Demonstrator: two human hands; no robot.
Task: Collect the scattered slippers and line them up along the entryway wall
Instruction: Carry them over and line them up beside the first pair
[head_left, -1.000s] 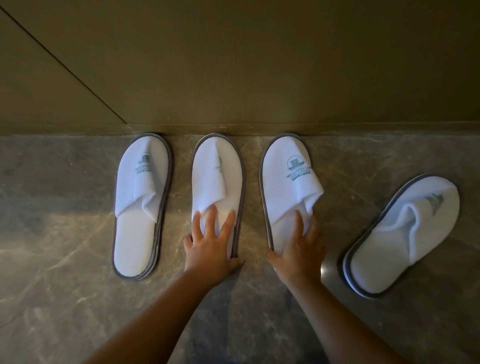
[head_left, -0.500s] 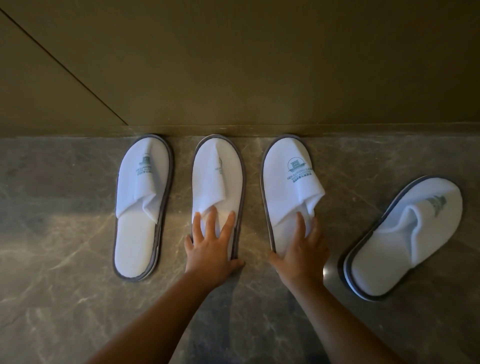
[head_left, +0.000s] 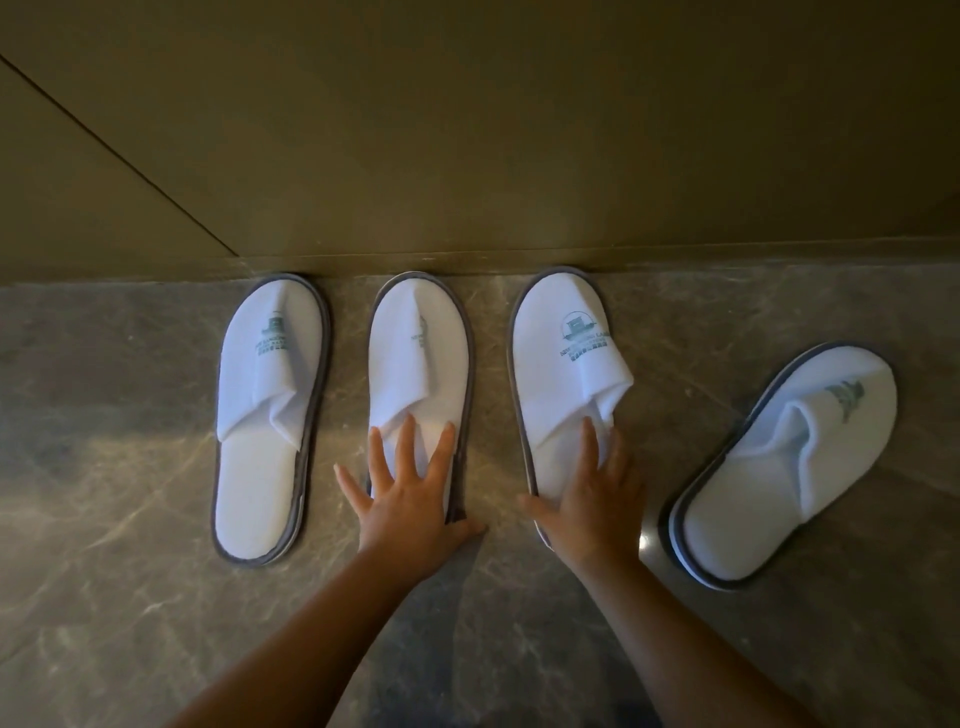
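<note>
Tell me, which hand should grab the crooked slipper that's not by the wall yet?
Probably the right hand: it rests on the third slipper, right beside the angled slipper. The left hand lies farther away.

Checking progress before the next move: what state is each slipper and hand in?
Far-left slipper: toe at wall, untouched.
Second slipper: toe at wall, left hand flat on it.
Third slipper: toe at wall, right hand flat on it.
Rightmost slipper: angled, off wall.
</note>
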